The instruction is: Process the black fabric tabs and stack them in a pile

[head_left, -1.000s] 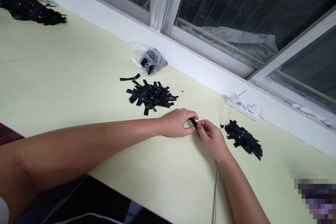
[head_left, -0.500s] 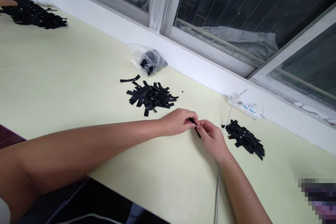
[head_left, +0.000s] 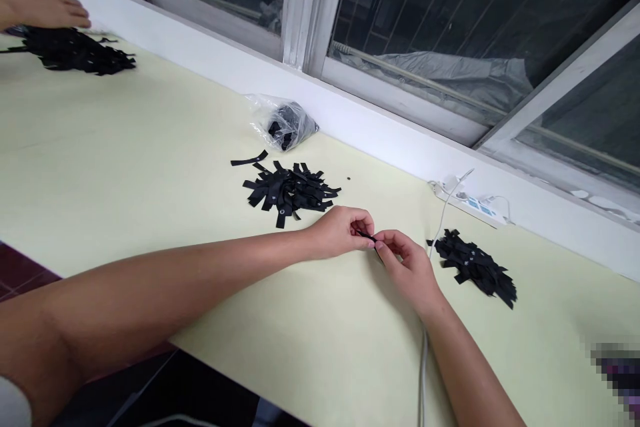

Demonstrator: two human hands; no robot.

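Observation:
Between my two hands is a short black fabric strip (head_left: pixel 367 236), held just above the table. My left hand (head_left: pixel 345 230) pinches one end between thumb and fingers. The other end is pinched by my right hand (head_left: pixel 404 260), whose fingertips almost meet the left ones. Much of the strip is hidden by my fingers. Beyond my left hand lies a pile of black strips (head_left: pixel 293 188), some with small metal snaps or eyelets. A second pile of black strips (head_left: pixel 475 263) lies to the right of my right hand.
A clear plastic bag (head_left: pixel 295 125) with black pieces stands near the wall. A single strip (head_left: pixel 249 159) lies beside it. A power strip (head_left: pixel 470 203) and a white cable (head_left: pixel 424 360) are at the right. Another person's hand (head_left: pixel 45 5) is over a far-left black pile (head_left: pixel 75 52).
The strip between my fingertips now lies flatter, with less of its end hanging below. The other person's hand has come further into view over the far-left pile. The view has shifted slightly.

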